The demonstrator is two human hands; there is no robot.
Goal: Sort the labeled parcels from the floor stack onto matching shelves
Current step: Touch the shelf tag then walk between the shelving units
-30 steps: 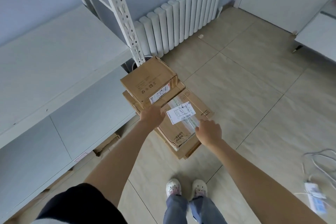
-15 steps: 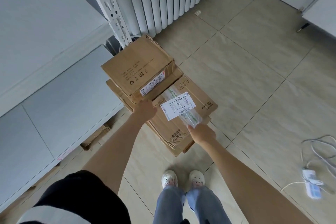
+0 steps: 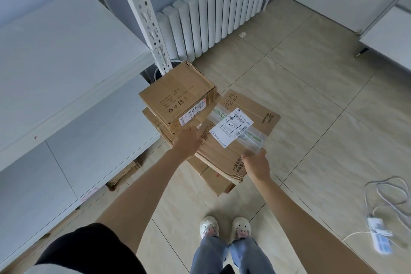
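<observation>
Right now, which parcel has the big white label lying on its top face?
The flat wide carton gripped by the right hand; the small box carries only a narrow edge sticker.

Left hand (image 3: 186, 143) fingers: their tips are hidden against the near edge of the small box (image 3: 176, 97), so the hold cannot be told.
Right hand (image 3: 257, 165) fingers: curled under the near edge of the flat parcel (image 3: 249, 122), out of sight.
Lower boxes (image 3: 213, 181): mostly covered by the parcels above, below both hands; their count is unclear.
Shipping label (image 3: 231, 127) beyond the right hand: print too small to read.
Shelf rack (image 3: 66, 55) left of the hands: cut off by the left and top edges.
Cardboard (image 3: 124, 172) under the shelf: only an edge shows.
</observation>
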